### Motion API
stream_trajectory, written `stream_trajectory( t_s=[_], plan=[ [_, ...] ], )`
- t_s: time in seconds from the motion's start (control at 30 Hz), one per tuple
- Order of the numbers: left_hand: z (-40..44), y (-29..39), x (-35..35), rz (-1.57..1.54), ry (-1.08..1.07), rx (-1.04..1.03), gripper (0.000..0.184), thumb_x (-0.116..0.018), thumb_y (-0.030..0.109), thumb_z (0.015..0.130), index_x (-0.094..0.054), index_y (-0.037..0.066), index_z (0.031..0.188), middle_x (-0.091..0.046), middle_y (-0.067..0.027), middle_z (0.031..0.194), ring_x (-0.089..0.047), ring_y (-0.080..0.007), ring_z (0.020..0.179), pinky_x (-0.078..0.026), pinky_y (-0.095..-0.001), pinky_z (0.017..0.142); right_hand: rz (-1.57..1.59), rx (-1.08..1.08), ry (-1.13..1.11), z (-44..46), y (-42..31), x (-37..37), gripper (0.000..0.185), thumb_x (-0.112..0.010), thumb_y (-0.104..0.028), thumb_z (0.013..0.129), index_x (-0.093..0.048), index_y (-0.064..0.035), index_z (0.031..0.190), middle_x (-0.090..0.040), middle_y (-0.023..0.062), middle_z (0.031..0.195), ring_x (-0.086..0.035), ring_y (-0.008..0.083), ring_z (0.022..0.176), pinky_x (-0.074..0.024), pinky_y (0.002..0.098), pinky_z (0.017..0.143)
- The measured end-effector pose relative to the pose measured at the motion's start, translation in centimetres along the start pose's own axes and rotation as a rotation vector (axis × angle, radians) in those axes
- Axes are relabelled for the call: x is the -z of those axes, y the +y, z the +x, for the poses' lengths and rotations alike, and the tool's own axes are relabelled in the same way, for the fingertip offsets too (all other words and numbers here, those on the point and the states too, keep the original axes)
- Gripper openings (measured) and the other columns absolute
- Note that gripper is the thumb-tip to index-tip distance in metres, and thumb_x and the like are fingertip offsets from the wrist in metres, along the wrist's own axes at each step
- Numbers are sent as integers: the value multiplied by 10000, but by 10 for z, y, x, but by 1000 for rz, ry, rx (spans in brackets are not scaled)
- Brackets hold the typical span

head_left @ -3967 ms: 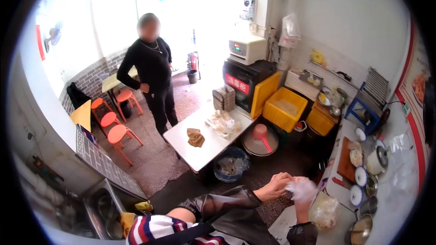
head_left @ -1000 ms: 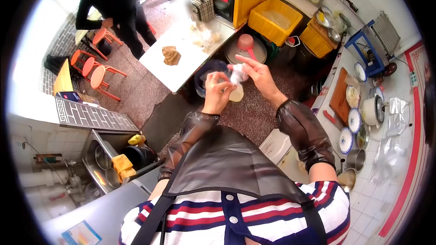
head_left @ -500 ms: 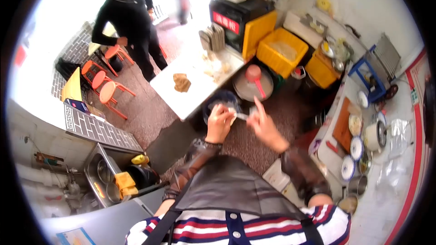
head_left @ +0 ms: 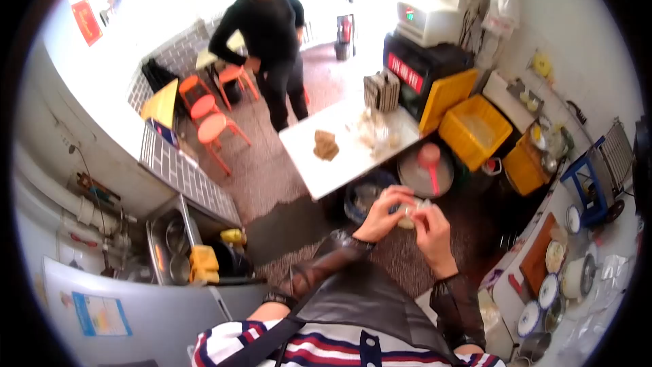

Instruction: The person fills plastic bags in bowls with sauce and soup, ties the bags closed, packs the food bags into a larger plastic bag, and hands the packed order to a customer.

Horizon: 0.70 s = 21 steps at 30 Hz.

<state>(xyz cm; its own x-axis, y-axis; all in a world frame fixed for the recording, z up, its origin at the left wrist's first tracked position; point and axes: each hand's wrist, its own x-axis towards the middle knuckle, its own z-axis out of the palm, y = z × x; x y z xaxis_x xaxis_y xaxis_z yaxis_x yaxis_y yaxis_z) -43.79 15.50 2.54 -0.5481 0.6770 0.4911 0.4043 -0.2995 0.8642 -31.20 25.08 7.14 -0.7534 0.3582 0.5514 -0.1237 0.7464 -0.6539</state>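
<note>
My left hand (head_left: 385, 215) and my right hand (head_left: 435, 236) meet in front of my apron, above the floor. Between their fingertips is a small pale item (head_left: 407, 219) with some clear plastic at it; both hands are closed in a pinch on it. What exactly it is cannot be made out. Just beyond my left hand stands a blue bin (head_left: 354, 205) with a liner. Past it, a white table (head_left: 307, 162) bears a brown cloth-like item (head_left: 326, 145) and clear plastic bags (head_left: 373, 129).
Beyond the table stands a person in black (head_left: 268, 30). Orange stools (head_left: 214, 127) are at the left, near a sink (head_left: 163, 251). Yellow crates (head_left: 475, 129) and a basin (head_left: 414, 170) lie right of the table. Plates (head_left: 530, 318) and pots line the right counter.
The view has swung to the left and up. My right hand's raised index finger has folded in, and the right hand has come to the left hand at the small pale item.
</note>
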Motion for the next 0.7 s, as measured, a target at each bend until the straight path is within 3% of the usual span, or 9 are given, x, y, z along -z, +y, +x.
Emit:
stream_trajectory(
  t_s=[0.1,0.17,0.37,0.47,0.53,0.57,0.63,0.67,0.7],
  plan=[
    [-5,-7,1,173,77,-68,76,-607,35,779,-636,44,849,-566,-113,1121,-471,-291,1132,-349,-381,974,-151,97,21,-2,9,-12,143,-647,-19,729,-510,-42,766,-519,138,768,-515,342,778,-418,422,681],
    [-6,-21,-1,191,34,-79,87,-606,26,768,-635,52,846,-566,-99,1099,-466,-289,1139,-344,-396,975,-182,183,66,1,16,-16,173,-683,-22,689,-523,-45,749,-521,118,757,-512,316,738,-423,391,641],
    [-16,-29,-8,387,55,-78,76,-606,57,742,-602,76,816,-540,-72,1053,-465,-280,1134,-342,-408,916,-252,40,98,-8,19,-28,175,-680,-32,646,-517,-35,709,-514,129,738,-508,333,755,-426,405,656],
    [-13,-25,-3,348,-10,-53,53,-609,85,765,-600,73,816,-526,-77,1038,-450,-282,1133,-327,-408,933,-248,58,159,-8,24,-37,183,-673,-21,639,-497,-36,688,-485,115,708,-506,279,675,-419,367,594],
    [-12,-24,-1,309,-49,-67,55,-617,99,778,-599,67,819,-525,-83,1035,-446,-282,1133,-322,-408,943,-87,-216,106,-9,20,-32,164,-659,-7,652,-508,-26,714,-501,69,718,-508,161,626,-417,285,559],
    [-10,-25,2,211,-79,-44,75,-627,120,794,-601,59,828,-519,-85,1031,-443,-277,1129,-322,-399,950,-92,-209,116,-7,21,-30,164,-659,-7,652,-508,-26,714,-501,69,718,-508,161,626,-417,285,559],
    [-8,-22,5,110,-112,-20,101,-637,142,810,-603,51,837,-512,-88,1027,-440,-271,1126,-322,-391,958,274,-273,76,-6,24,-25,136,-642,4,682,-520,-19,734,-535,21,765,-506,74,652,-419,213,579],
    [-8,-21,5,72,-99,-22,113,-640,148,819,-607,45,852,-503,-86,1026,-443,-269,1116,-329,-379,957,388,-345,38,-7,31,-24,89,-625,12,711,-555,-4,765,-588,36,864,-544,81,766,-451,219,690],
    [-11,-19,4,32,-84,-18,127,-643,155,828,-610,39,866,-494,-85,1025,-446,-267,1106,-336,-367,957,385,-352,34,-6,38,-24,89,-625,12,711,-555,-4,765,-588,36,864,-544,81,766,-451,219,690]
  ],
)
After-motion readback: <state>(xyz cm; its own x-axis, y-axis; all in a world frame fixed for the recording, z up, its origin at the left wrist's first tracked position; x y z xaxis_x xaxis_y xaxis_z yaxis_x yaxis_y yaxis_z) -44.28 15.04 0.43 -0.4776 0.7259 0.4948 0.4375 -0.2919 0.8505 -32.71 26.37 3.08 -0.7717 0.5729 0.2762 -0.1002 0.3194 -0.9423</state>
